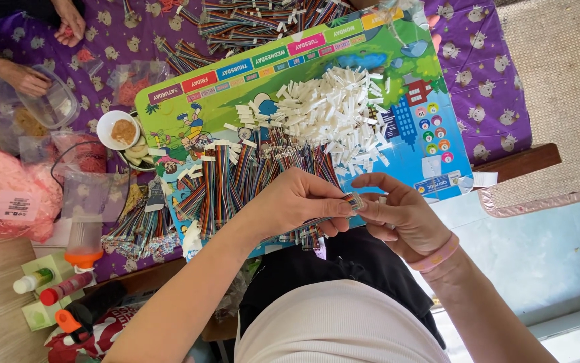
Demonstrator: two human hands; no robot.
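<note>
Left hand point(296, 202): closed round a rainbow ribbon cable point(352, 200), pinching it near the end.
Right hand point(401, 212): fingertips closed on the cable tip (any connector there is too small to tell).
Advice: keep the striped wires flat, the grip close.
Beyond: cable bundles point(229, 178), then white connector pile point(333, 111) on the colourful board point(411, 154).

Both bare forearms reach forward from the body and meet in the middle. The left hand point(300, 202) is turned palm down, its fingers curled, thumb and fingertips pinched together. The right hand point(404, 212) faces it, fingers bent and spread a little, fingertips touching those of the left. The right wrist is bent slightly.
</note>
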